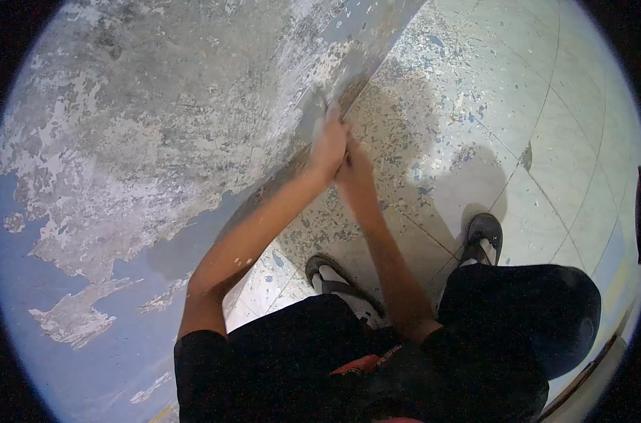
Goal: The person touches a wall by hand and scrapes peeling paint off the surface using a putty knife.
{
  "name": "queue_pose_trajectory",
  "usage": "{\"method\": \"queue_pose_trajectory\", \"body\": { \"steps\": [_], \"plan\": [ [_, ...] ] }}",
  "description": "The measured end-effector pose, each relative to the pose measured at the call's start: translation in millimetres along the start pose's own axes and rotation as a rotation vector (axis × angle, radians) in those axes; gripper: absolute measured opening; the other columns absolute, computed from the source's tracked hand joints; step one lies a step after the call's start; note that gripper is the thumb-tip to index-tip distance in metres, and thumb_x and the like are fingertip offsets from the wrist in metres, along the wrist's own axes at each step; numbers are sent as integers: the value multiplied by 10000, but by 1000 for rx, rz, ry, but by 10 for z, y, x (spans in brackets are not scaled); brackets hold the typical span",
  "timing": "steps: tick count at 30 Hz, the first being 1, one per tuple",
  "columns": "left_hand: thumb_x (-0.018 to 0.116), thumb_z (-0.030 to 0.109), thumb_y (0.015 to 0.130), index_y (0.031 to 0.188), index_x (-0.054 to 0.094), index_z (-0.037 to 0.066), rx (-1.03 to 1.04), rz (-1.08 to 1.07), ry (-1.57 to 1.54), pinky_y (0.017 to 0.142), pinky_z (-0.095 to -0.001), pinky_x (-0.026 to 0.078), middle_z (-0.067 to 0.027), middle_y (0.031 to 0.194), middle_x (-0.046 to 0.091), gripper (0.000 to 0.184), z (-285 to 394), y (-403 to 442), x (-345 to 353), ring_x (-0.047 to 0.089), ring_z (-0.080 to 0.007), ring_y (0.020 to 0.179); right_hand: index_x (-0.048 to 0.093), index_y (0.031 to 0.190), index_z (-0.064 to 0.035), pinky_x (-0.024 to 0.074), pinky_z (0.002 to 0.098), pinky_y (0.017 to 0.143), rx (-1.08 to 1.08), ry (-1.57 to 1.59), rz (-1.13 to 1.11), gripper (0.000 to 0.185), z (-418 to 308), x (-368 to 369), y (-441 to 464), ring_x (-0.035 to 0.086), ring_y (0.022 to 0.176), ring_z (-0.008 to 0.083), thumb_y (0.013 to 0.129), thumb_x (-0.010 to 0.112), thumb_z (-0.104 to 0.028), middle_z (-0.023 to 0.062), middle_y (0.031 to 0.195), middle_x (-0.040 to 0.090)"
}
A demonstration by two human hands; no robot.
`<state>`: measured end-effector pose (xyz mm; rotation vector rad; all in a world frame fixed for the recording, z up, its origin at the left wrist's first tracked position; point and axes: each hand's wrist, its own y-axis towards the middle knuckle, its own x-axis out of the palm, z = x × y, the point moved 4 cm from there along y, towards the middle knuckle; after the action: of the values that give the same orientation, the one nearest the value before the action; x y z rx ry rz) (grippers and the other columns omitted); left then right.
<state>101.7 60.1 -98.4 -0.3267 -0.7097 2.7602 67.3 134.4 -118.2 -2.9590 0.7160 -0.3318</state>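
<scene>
Both hands grip blurred tool

Left hand, right hand on blurred tool — peeling wall.

wall: blue, flaking, largely mottled grey | tool: blurred, near wall's foot

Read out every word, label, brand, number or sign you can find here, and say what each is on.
No text can be read.
Black clothing: a reddish patch with small marks beside it, too small and blurred to read.
Peeling wall: no lettering to be seen.
Tiled floor: none either.
</scene>
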Motion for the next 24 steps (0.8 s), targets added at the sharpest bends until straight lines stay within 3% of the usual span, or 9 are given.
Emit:
{"method": "queue_pose_trajectory", "body": {
  "steps": [1, 3, 5, 9, 14, 16, 17, 19, 24],
  "plan": [
    [410, 421, 908, 805, 471, 79, 41, 45, 52, 566, -272, 368, -1, 698, 448, 362, -59, -116, -121, 423, -105, 626, 395, 1276, 8, 412, 346, 842, 125, -65, -55, 439, -118, 69, -174, 538, 1051, 283, 871, 466, -147, 181, 1151, 545],
    [414, 432, 914, 816, 474, 82, 23, 72, 71, 554, -249, 361, -7, 700, 443, 368, -177, -355, -434, 421, -98, 617, 402, 1271, 13, 426, 349, 799, -81, -11, 24, 442, -5, 344, -462, 575, 991, 303, 848, 476, -91, 209, 1069, 579],
    [415, 439, 916, 829, 473, 82, -40, 56, 41, 545, -236, 354, -10, 698, 439, 373, -149, -522, -651, 419, -98, 608, 424, 1184, 65, 429, 470, 682, 10, -46, -75, 411, -15, 554, -668, 546, 856, 464, 800, 490, -65, 319, 875, 552],
    [434, 444, 913, 898, 457, 44, -122, -9, -83, 513, -235, 346, -24, 703, 442, 402, -20, -569, -678, 413, -110, 558, 463, 1109, 69, 432, 457, 658, 115, -9, -94, 336, -309, 573, -651, 555, 816, 451, 790, 490, -35, 319, 860, 553],
    [441, 426, 915, 977, 442, 3, -113, -7, -63, 514, -240, 349, -33, 728, 452, 427, 117, -234, -420, 394, -117, 524, 494, 1071, 70, 439, 445, 650, 51, 69, -8, 294, -314, 396, -318, 557, 797, 449, 809, 509, -64, 293, 847, 571],
    [436, 414, 919, 997, 436, -3, -146, 27, -61, 526, -232, 350, -32, 732, 454, 424, 107, -217, -419, 385, -117, 519, 471, 1176, 41, 431, 354, 591, -64, 53, 32, 335, -347, 382, -290, 570, 621, 283, 858, 410, -43, 223, 710, 566],
    [436, 414, 919, 997, 436, -3, -151, 32, -61, 526, -232, 350, -32, 732, 454, 424, 88, -207, -447, 385, -117, 519, 471, 1176, 41, 431, 354, 591, -58, 55, 29, 335, -322, 400, -288, 570, 621, 283, 858, 410, -43, 223, 710, 566],
    [439, 403, 919, 993, 441, 7, -125, -55, -102, 541, -235, 356, -26, 738, 455, 402, 78, -150, -462, 403, -118, 554, 457, 1186, 48, 430, 355, 629, 55, -84, -13, 339, -205, 474, -253, 571, 677, 309, 868, 423, -65, 234, 777, 577],
    [426, 351, 921, 998, 449, 28, -7, -222, -67, 569, -265, 371, -17, 751, 466, 332, 362, 387, -25, 425, -126, 629, 437, 1220, 53, 411, 385, 799, -64, -46, 165, 371, -228, 268, 284, 554, 958, 337, 883, 424, -103, 257, 1039, 557]
  ]
}}
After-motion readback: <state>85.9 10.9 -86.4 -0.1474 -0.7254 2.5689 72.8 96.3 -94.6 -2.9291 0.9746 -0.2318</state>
